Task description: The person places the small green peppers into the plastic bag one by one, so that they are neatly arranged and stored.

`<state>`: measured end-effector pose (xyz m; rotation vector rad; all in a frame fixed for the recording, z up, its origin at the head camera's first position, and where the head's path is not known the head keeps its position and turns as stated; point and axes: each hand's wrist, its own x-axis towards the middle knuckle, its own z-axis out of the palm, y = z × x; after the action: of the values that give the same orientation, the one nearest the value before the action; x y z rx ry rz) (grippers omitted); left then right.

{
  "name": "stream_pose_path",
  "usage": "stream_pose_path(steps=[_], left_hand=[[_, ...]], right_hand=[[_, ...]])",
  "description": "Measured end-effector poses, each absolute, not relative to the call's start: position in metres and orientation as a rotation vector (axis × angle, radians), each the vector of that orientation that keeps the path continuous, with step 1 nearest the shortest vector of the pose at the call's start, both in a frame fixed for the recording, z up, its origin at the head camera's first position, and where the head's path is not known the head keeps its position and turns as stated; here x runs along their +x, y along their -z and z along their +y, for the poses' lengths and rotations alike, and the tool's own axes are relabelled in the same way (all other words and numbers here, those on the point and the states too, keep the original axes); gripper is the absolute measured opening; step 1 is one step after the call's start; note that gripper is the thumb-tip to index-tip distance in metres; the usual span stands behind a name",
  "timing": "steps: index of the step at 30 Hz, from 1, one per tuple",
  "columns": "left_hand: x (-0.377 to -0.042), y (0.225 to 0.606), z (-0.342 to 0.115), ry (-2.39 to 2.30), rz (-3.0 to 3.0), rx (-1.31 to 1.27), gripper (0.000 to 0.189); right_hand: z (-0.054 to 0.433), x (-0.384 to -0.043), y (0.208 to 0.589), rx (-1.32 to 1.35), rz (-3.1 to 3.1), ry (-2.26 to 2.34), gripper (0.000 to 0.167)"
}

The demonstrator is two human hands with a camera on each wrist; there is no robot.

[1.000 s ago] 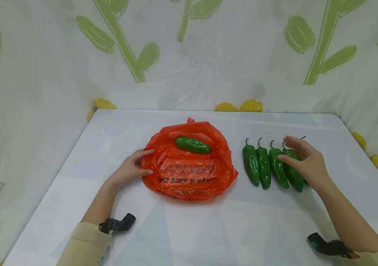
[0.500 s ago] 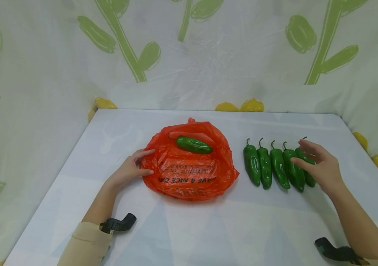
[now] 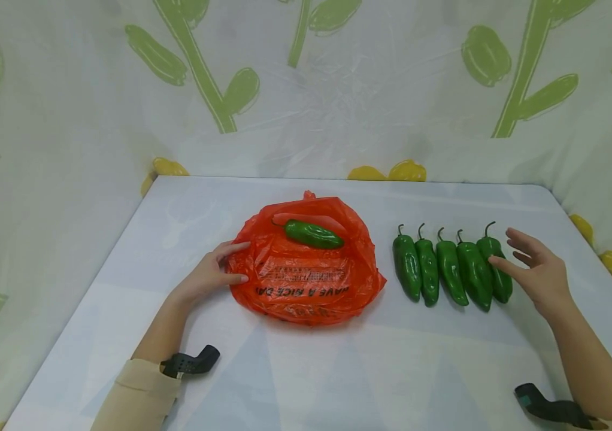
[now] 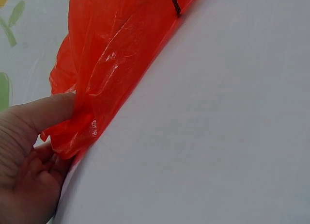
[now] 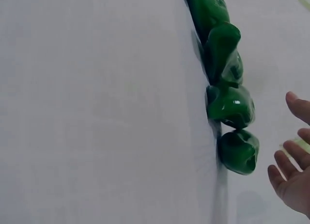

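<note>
A red plastic bag (image 3: 300,302) with black print lies bunched on the table. One green pepper (image 3: 314,234) rests on it near its far side. At the bag's left edge, my left hand (image 3: 206,276) grips the film; in the left wrist view the thumb is on the bag and the fingers curl beneath. To the right, several green peppers stand side by side in a row, stems pointing away. My right hand (image 3: 540,278) hovers by the rightmost pepper (image 3: 494,269), fingers loosely spread, holding nothing. The right wrist view shows the hand apart from the pepper (image 5: 238,152).
The white table (image 3: 306,377) has faint blue triangles. A pale curtain (image 3: 338,120) with green plant prints surrounds its back and sides. Black camera mounts (image 3: 193,362) are worn on both wrists.
My right hand has moved right from above the pepper row, uncovering the rightmost pepper. The left hand, bag and pepper on it have not moved.
</note>
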<state>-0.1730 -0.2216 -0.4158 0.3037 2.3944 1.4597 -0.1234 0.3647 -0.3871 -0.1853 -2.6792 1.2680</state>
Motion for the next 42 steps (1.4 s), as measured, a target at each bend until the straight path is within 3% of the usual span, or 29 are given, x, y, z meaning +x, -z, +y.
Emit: stream_pose_path(steps=[42], left_hand=[[-0.174, 0.419, -0.222, -1.450, 2.399, 0.323, 0.066]], right_hand=[[0.366, -0.122, 0.412, -0.329, -2.808, -1.193, 0.070]])
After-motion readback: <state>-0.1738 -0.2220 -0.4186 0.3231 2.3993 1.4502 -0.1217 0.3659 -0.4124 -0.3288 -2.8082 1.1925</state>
